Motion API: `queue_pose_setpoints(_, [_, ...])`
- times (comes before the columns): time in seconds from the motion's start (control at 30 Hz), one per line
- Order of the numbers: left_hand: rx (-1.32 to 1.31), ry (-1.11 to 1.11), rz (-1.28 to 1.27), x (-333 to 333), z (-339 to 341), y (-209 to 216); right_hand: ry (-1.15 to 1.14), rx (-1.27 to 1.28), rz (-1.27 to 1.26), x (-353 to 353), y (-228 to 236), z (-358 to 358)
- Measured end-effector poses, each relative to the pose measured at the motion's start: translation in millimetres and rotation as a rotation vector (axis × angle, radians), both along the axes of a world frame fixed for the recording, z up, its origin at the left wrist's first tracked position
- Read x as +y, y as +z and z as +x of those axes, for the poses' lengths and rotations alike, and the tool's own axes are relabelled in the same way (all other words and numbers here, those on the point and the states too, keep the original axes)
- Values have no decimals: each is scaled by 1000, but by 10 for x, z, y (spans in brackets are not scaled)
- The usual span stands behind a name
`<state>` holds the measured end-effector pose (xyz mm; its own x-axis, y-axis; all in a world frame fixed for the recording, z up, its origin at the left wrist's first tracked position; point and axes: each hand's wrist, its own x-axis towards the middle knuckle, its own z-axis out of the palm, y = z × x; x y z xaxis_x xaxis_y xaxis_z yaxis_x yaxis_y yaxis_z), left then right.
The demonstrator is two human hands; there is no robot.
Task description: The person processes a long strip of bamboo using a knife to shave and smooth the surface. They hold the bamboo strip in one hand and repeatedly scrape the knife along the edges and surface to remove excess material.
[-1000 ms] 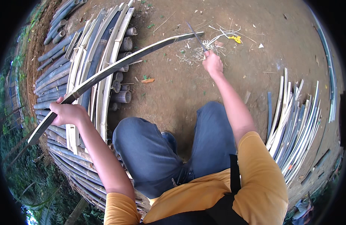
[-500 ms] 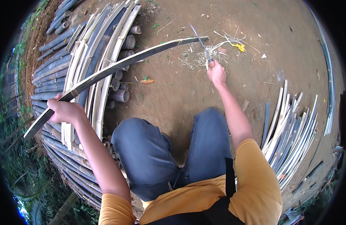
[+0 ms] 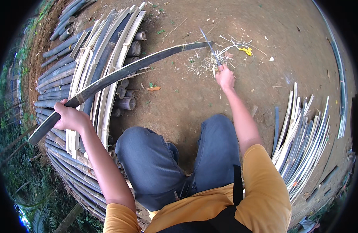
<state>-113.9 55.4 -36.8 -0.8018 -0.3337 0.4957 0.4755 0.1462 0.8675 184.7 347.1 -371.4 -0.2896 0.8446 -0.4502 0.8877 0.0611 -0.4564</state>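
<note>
My left hand (image 3: 72,116) is closed round a long split bamboo strip (image 3: 126,71) near its lower end. The strip's dark outer side shows, with a pale cut edge along its top, and it slants up and right over other split pieces to the bare ground. At its far tip is a long thin-bladed knife (image 3: 210,46), gripped by the handle in my right hand (image 3: 225,79). The blade points up and away, crossing the strip's end; whether they touch I cannot tell. Beneath the knife lies a tangle of pale shavings (image 3: 204,64).
Split bamboo pieces (image 3: 105,50) lie across a stack of whole bamboo poles (image 3: 56,79) on the left. Thin bamboo strips (image 3: 301,134) are bundled at the right. Beyond the shavings is a yellow scrap (image 3: 247,51). Long poles (image 3: 339,70) run along the far right.
The strip has turned a little, so more of its dark side shows. Its near end has shifted slightly right, with my left hand still on it. The knife tip has moved slightly right and nearer.
</note>
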Motion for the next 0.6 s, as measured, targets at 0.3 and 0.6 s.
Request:
queue_pose_setpoints(0.3, [-33, -108, 179, 20, -10, -3, 59, 38, 21, 1, 615, 132])
queue_pose_setpoints(0.6, [-92, -195, 265, -112, -104, -58, 318, 143, 39, -482, 1063, 113])
